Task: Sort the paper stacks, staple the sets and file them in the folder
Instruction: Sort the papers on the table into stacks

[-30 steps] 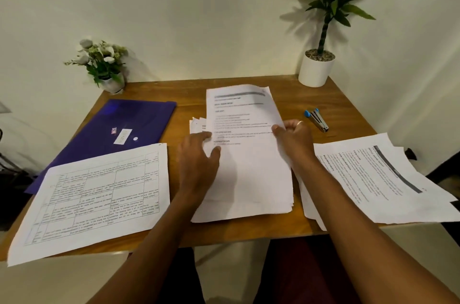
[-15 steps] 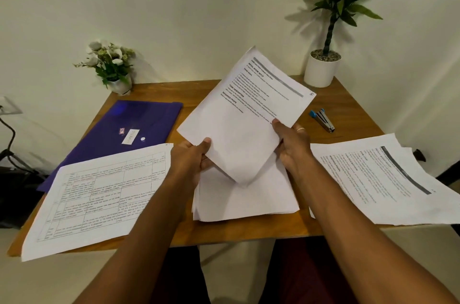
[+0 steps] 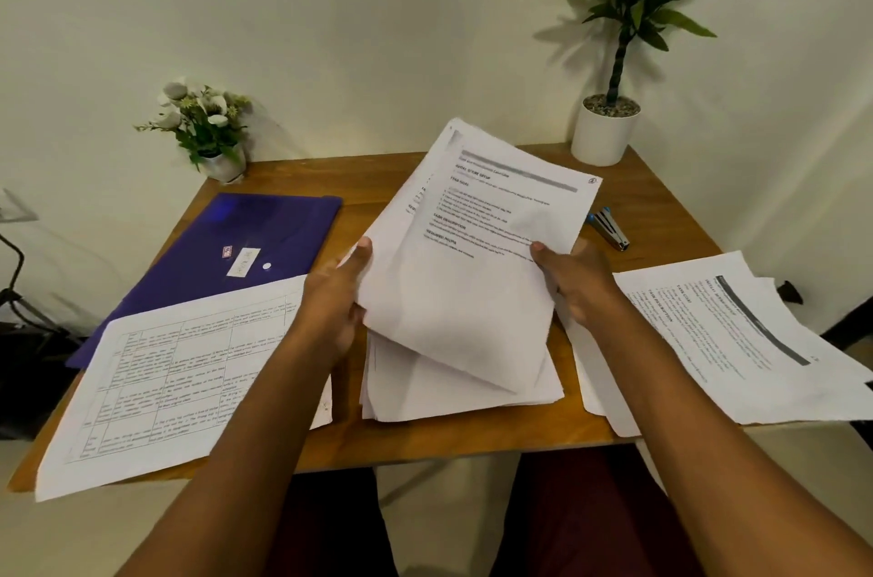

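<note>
Both hands hold a bundle of printed sheets (image 3: 467, 264) tilted up above the table's middle. My left hand (image 3: 338, 297) grips its left edge with the thumb on top. My right hand (image 3: 574, 279) grips its right edge the same way. Under the bundle lies a white paper stack (image 3: 453, 392). A stack with printed tables (image 3: 175, 383) lies at the front left. Another printed stack (image 3: 737, 340) lies at the right, overhanging the table edge. The purple folder (image 3: 236, 255) lies shut at the back left. A blue and metal stapler (image 3: 609, 229) lies at the back right.
The wooden table (image 3: 661, 208) stands against a pale wall. A small flower pot (image 3: 212, 137) sits at the back left corner and a white pot with a tall green plant (image 3: 607, 132) at the back right. Dark cables show off the table's left side.
A second ago both hands rested on the middle stack. They have lifted sheets off it and tilted them up; the raised bundle now looks thicker than half a second ago.
</note>
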The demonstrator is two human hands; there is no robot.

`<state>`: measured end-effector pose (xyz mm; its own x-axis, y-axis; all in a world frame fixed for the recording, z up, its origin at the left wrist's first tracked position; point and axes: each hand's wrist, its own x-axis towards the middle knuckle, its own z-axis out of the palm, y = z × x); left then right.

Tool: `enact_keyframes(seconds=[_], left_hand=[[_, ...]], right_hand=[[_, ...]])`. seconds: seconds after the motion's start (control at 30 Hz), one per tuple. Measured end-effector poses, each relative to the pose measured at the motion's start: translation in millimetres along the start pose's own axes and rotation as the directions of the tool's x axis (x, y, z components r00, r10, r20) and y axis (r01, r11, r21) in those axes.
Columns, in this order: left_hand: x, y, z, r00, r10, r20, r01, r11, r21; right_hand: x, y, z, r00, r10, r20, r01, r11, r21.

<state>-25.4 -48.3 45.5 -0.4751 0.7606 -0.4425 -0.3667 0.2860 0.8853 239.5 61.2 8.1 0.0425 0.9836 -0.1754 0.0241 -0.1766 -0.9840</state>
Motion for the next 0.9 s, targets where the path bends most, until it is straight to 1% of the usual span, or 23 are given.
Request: enact_keyframes(seconds=[0.07, 0.13, 0.27, 0.33, 0.4, 0.43, 0.5, 0.57, 0.63, 0.7, 0.73, 0.9], left_hand=[[1.9, 4.5, -5.1, 0.999, 0.029, 0.045, -0.031, 0.998, 0.048], [1.9, 8.5, -8.8, 0.995, 0.064, 0.076, -0.076, 0.984, 0.159], [-3.1, 13.4, -8.6, 0.982, 0.097, 0.165, -0.151, 0.924, 0.352], [-4.7, 11.6, -5.8, 0.976, 0.123, 0.181, -0.188, 0.896, 0.402], [-6.0, 8.6, -2.1, 0.97, 0.17, 0.175, -0.23, 0.878, 0.42], [-6.1, 6.8, -0.8, 0.966, 0.194, 0.168, -0.249, 0.867, 0.431], [-7.3, 3.0, 0.9, 0.961, 0.225, 0.164, -0.276, 0.841, 0.466], [-7.1, -1.0, 1.4, 0.959, 0.234, 0.16, -0.283, 0.827, 0.485], [-5.5, -3.8, 1.0, 0.96, 0.237, 0.15, -0.28, 0.83, 0.483], [-3.7, -5.1, 0.2, 0.962, 0.235, 0.137, -0.272, 0.842, 0.465], [-3.5, -5.0, 0.0, 0.964, 0.229, 0.132, -0.264, 0.853, 0.45], [-2.8, -6.9, 0.9, 0.966, 0.213, 0.149, -0.255, 0.884, 0.391]], right_hand=[[2.1, -0.6, -10.6, 0.998, -0.037, 0.057, 0.041, 0.997, -0.062], [2.5, -2.0, -19.0, 0.993, -0.035, 0.114, 0.047, 0.994, -0.102], [3.0, -0.6, -29.4, 0.964, 0.039, 0.263, 0.021, 0.975, -0.22], [-1.8, -2.6, -26.9, 0.948, 0.064, 0.313, 0.016, 0.969, -0.247], [-6.4, -4.8, -22.0, 0.955, 0.046, 0.293, 0.04, 0.959, -0.281], [-9.0, -7.0, -19.6, 0.968, 0.018, 0.251, 0.064, 0.946, -0.317], [-9.3, -8.7, -18.5, 0.991, -0.072, 0.11, 0.109, 0.92, -0.376], [-5.9, -7.7, -22.3, 0.993, -0.121, 0.012, 0.119, 0.941, -0.316], [-3.7, -7.1, -24.4, 0.995, -0.09, -0.031, 0.082, 0.975, -0.204], [-3.2, -5.9, -24.9, 0.999, -0.04, -0.032, 0.036, 0.994, -0.099], [-2.2, -4.1, -23.6, 0.999, -0.025, -0.021, 0.023, 0.997, -0.074], [-4.2, 6.1, -6.9, 0.999, 0.0, 0.035, 0.0, 1.0, -0.026]])
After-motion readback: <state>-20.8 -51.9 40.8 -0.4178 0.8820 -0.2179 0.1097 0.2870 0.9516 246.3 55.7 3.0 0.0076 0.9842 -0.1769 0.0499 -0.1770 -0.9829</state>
